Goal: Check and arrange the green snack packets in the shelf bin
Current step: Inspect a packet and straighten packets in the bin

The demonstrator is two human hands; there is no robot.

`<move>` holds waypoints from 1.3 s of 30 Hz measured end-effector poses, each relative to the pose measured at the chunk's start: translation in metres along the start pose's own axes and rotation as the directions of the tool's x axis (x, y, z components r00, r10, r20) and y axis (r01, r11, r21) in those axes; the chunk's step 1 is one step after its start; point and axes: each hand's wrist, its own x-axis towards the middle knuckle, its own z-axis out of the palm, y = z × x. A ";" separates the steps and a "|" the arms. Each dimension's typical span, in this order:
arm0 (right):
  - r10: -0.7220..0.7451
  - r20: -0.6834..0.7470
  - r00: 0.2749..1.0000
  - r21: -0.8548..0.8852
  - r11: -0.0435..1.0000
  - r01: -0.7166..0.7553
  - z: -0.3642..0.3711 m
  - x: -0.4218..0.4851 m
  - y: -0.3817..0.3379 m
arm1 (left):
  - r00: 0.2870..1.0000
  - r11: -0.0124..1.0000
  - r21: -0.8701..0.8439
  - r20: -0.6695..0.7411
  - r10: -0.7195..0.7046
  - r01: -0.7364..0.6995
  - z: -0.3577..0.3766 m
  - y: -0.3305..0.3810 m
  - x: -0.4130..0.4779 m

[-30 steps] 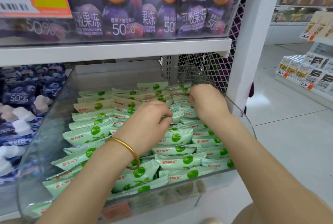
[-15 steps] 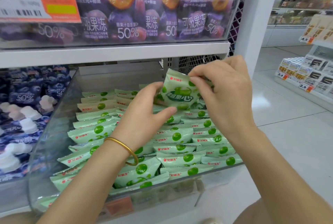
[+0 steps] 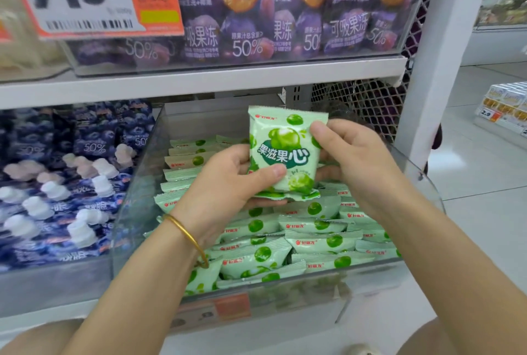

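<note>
A single green packet (image 3: 282, 152) is being held upright above the back half of the clear bin (image 3: 137, 197), printed face toward the camera. It is being gripped by both hands. The left hand (image 3: 228, 183) is pinching the lower left edge, thumb across the front. The right hand (image 3: 353, 163) is clasping the right edge, thumb near the upper corner. Open room is being left between the packet's top edge and the upper shelf board (image 3: 199, 80). The stacked packets (image 3: 313, 240) are lying in rows up to the bin's front edge (both forearms are crossing that edge). Blue pouches (image 3: 57, 183) are being kept beyond the bin's left wall, and a mesh panel (image 3: 365, 100) is standing behind its right back corner.
</note>
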 end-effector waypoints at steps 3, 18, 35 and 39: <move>-0.036 -0.001 0.999 0.039 0.999 0.036 0.003 0.002 0.002 | 0.997 1.000 -0.024 0.071 0.001 0.001 -0.006 -0.004 -0.002; -0.020 -0.079 0.997 0.118 0.993 0.030 0.013 0.006 0.006 | 0.991 0.990 0.081 0.081 0.110 -0.117 -0.013 -0.008 -0.006; 0.024 -0.103 0.994 0.185 0.983 -0.004 0.013 0.007 0.007 | 0.984 0.986 0.092 0.123 0.126 -0.138 -0.012 -0.011 -0.004; 0.021 -0.099 0.995 0.184 0.983 -0.002 0.013 0.007 0.007 | 0.986 0.988 0.086 0.115 0.122 -0.132 -0.013 -0.011 -0.004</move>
